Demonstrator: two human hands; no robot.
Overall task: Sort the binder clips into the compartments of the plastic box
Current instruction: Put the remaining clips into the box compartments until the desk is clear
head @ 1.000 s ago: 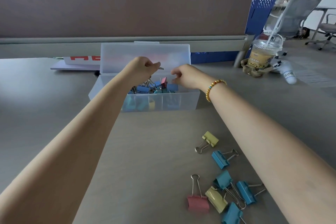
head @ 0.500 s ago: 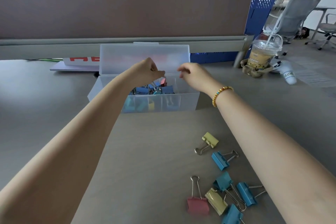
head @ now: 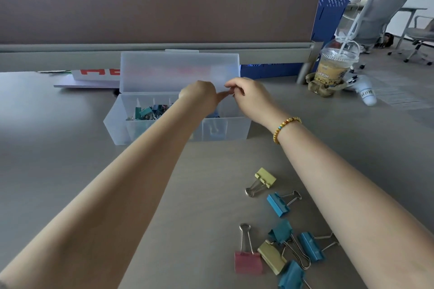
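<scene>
The clear plastic box (head: 117,122) sits on the desk (head: 58,171) ahead of me with its lid (head: 164,70) standing open at the back, and a jumble of clips (head: 148,111), mostly teal and blue, lies in its left compartments; a little blue shows further right past my forearm, but I cannot tell which compartment that is in. My two hands meet above the right part of the box, in front of the lid. My left hand (head: 199,96) is curled with the fingers tucked away from me, and whether it holds anything I cannot tell. My right hand (head: 249,96) has its fingers bent and the fingertips brought together beside the left, as if pinching, though nothing between them is visible. A gold bead bracelet (head: 285,125) circles my right wrist. Closer to me, on the right of the desk, the unsorted clips lie loose: a yellow clip (head: 265,178), a blue clip (head: 278,204) just below it, then a cluster with a pink clip (head: 247,263), a second yellow clip (head: 271,257), a teal clip (head: 280,231), another blue clip (head: 311,246) and one more teal clip (head: 291,277) at the bottom edge. Further off to the right stands an iced drink cup (head: 334,70) with a straw. A paper with red lettering (head: 98,74) lies behind the box on the left
</scene>
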